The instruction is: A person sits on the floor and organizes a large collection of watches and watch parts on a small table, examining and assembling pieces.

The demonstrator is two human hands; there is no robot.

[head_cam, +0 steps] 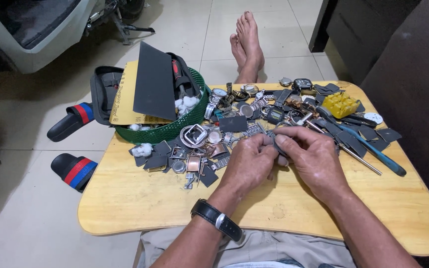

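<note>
Both hands meet over the middle of a low wooden surface [140,198]. The left hand [247,161] and the right hand [310,156] pinch a small grey part [280,153] between thumbs and fingertips; it sits mostly hidden between the two hands, its kind impossible to tell. Just beyond the fingers lies a scatter of watch cases, dials and dark sanding squares [234,124]. A green basket [175,129] stands at the far left, a yellow block [341,104] and blue-handled pliers [373,151] to the right. A black wristwatch [216,220] circles the left wrist.
</note>
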